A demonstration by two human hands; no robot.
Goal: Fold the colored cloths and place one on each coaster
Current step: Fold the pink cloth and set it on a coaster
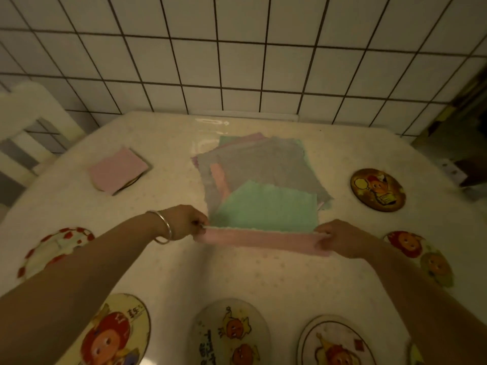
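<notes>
The table (pixel 263 280) had a cloth pile (pixel 258 169) at the far middle. Just near of it, a pink cloth (pixel 263 239) was stretched out, left hand (pixel 184 223) and right hand (pixel 340 239) pinching its ends. Coasters (pixel 377 190) sat around.

Pale dotted desk (pixel 263 280), far edge against a tiled wall. Centre far: loose pile of cloths (pixel 263 167), green, pink and grey. Far left: folded pink cloth (pixel 118 169) on a coaster (pixel 131 182). Bare coasters: right far (pixel 377 190), right (pixel 419 256), left (pixel 55 250), three along the near edge (pixel 116 333) (pixel 229 335) (pixel 337 343).
</notes>
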